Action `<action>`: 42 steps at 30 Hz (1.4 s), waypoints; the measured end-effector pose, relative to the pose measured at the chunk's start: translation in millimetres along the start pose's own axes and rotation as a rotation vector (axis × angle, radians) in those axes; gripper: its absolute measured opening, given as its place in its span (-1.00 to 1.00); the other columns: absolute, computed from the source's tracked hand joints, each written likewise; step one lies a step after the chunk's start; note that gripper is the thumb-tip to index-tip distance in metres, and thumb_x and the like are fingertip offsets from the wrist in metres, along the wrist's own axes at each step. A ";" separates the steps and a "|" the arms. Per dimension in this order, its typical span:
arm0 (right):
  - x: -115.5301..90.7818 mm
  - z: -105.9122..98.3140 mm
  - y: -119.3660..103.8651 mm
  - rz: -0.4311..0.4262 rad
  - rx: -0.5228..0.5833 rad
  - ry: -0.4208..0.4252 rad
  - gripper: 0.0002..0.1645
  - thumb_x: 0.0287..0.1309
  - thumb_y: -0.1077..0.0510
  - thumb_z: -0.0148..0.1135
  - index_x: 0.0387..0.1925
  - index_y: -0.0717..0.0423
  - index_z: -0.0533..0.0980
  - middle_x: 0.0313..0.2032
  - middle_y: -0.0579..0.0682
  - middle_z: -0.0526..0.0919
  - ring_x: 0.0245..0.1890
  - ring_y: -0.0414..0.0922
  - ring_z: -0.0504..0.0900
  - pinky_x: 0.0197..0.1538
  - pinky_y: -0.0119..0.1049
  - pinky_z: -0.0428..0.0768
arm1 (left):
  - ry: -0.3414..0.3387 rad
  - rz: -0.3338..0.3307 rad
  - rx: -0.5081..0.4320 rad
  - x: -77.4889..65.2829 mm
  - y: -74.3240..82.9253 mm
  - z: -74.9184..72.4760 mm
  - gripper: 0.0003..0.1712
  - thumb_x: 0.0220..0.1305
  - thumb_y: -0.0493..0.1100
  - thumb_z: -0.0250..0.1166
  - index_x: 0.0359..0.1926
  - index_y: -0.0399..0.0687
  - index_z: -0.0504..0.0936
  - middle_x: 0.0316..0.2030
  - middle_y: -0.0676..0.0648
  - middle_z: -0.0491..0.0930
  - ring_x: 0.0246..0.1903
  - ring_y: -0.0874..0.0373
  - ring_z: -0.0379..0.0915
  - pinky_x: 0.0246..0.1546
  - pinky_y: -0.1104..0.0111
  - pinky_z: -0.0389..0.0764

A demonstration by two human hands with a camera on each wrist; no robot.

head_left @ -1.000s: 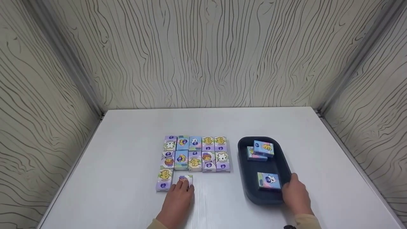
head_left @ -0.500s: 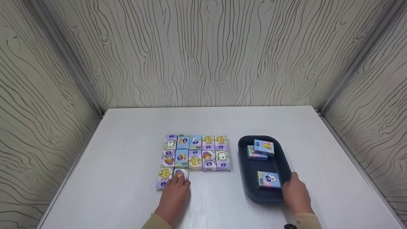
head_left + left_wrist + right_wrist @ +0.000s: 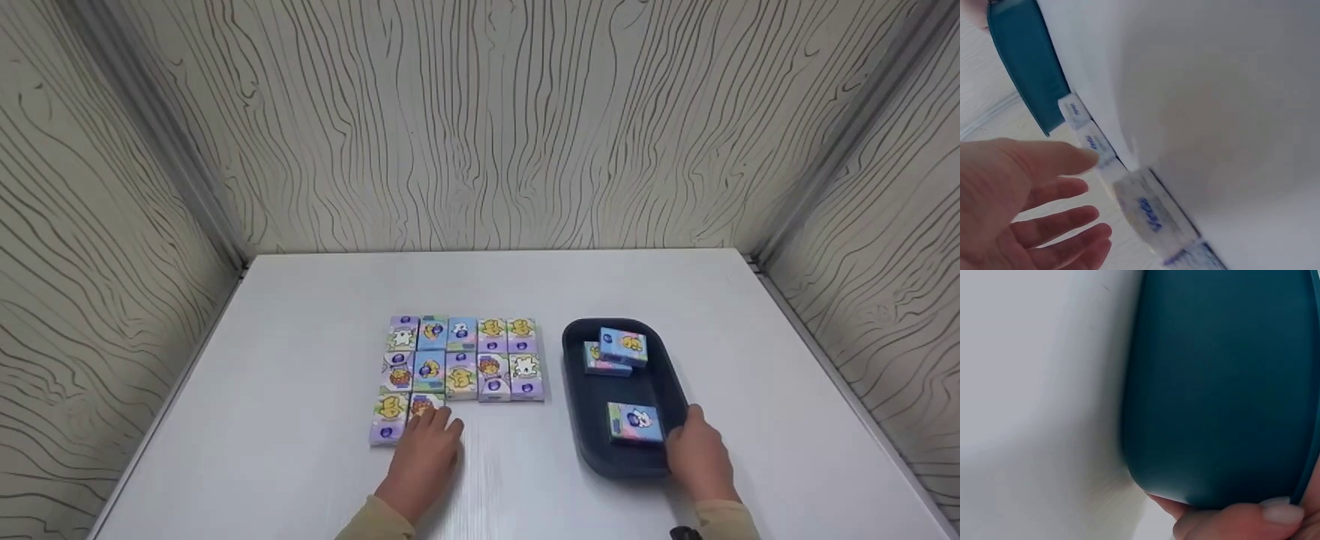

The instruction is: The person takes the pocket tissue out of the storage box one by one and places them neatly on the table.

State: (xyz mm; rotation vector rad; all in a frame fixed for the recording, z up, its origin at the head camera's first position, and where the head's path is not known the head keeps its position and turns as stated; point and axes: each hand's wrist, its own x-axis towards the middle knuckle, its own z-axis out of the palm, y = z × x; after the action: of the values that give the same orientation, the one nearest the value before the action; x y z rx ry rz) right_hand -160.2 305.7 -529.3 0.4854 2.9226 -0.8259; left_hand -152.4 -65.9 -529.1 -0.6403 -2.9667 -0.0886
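My left hand [image 3: 424, 459] is just in front of a purple-and-white cartoon-printed pack [image 3: 424, 403], overlapping its near end in the head view. In the left wrist view the thumb and fingers are spread, with nothing between them, beside a line of packs [image 3: 1154, 216]. That pack lies against a yellow-figured pack [image 3: 390, 416] in the front row. Behind them, several similar packs [image 3: 461, 376] form two full rows. My right hand [image 3: 701, 459] grips the near right side of a dark blue-green tray [image 3: 622, 388], thumb at the rim in the right wrist view.
Inside the tray, a blue pack [image 3: 622, 346] lies on another pack [image 3: 598, 362] at the far end, and a third pack [image 3: 634, 424] lies at the near end. The white table [image 3: 300, 337] is enclosed by wood-patterned walls [image 3: 480, 127].
My left hand slid the purple-and-white pack left and back against its neighbours, then let go and drew slightly to the right. The right hand and tray stayed in place.
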 end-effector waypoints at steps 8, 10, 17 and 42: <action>1.0 -1.1 -1.6 0.012 0.002 -0.005 -0.42 0.26 0.30 -0.24 0.23 0.60 0.02 0.07 0.65 0.29 0.06 0.47 0.37 -0.02 0.27 0.46 | 0.025 0.138 -0.043 27.8 39.2 -14.8 -0.64 0.27 -0.04 0.29 0.04 -0.04 0.56 -0.03 -0.07 0.50 0.05 0.02 0.41 0.08 0.10 0.49; 1.5 -0.6 -1.9 0.022 0.006 -0.017 -0.40 0.27 0.30 -0.24 0.25 0.60 0.00 0.10 0.65 0.26 0.10 0.47 0.33 0.04 0.28 0.43 | 0.050 0.195 -0.037 35.6 50.4 -17.9 -0.64 0.28 -0.02 0.28 0.04 -0.03 0.55 -0.05 -0.04 0.50 0.04 0.05 0.41 0.09 0.14 0.48; 1.1 0.1 -3.2 0.014 0.003 -0.006 -0.42 0.27 0.30 -0.23 0.23 0.59 0.02 0.07 0.65 0.29 0.07 0.47 0.36 0.00 0.28 0.45 | 0.111 0.313 -0.032 66.0 88.9 -23.1 -0.61 0.29 0.03 0.26 0.09 0.05 0.53 -0.05 0.02 0.51 0.00 0.13 0.42 0.07 0.22 0.50; -0.5 -0.8 1.2 -0.004 0.025 0.004 -0.45 0.24 0.31 -0.19 0.20 0.57 0.06 -0.03 0.63 0.38 -0.08 0.44 0.49 -0.21 0.21 0.55 | -0.125 0.403 -0.139 129.1 165.1 5.6 -0.61 0.07 -0.06 0.47 -0.03 0.25 0.67 -0.21 0.17 0.59 -0.19 0.31 0.47 -0.05 0.45 0.51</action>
State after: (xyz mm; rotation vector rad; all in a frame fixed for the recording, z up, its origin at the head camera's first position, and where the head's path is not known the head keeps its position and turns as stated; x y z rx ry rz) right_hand -159.3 307.0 -529.1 0.4839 2.9208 -0.8646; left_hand -201.5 137.4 -514.1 -1.2890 -2.8948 -0.2299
